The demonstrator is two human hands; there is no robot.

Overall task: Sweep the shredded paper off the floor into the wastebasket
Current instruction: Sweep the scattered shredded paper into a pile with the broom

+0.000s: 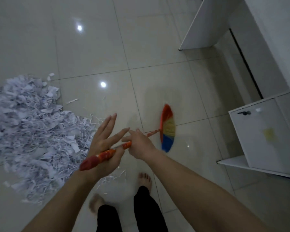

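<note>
Forearms nearest lens, bare feet (145, 179) below on tile floor (90, 52). My left hand (104, 148) lay flat-fingered, broom handle (107, 154) resting across its back, thumb possibly hooked under, view too blurred. Right hand (139, 144) curled round handle further down. Broom head (167, 128) sat right, well apart from shredded paper (32, 128) heaped left. No wastebasket seen. Risk: loose left hold could let handle slip mid-stroke, scattering strips
</note>
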